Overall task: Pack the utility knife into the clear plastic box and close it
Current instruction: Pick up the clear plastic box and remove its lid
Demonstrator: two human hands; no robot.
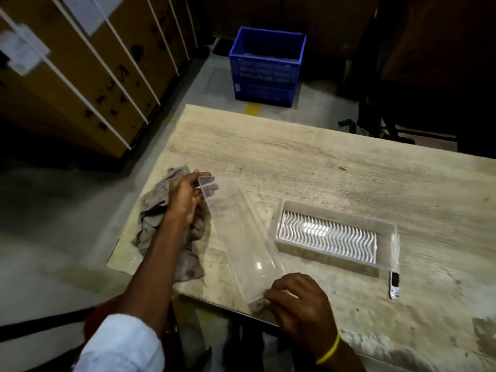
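Clear plastic box [239, 237] gripped at both ends, left hand [185, 200] far, right hand [298, 302] near, presumably steadied for loading; lid [335, 234] just beside on table [349, 170]; knife [394, 285] unpacked, right of lid.

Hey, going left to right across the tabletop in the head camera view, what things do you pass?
Grey rag → clear plastic box held by both hands → ribbed clear lid lying flat → utility knife beside the lid's right end.
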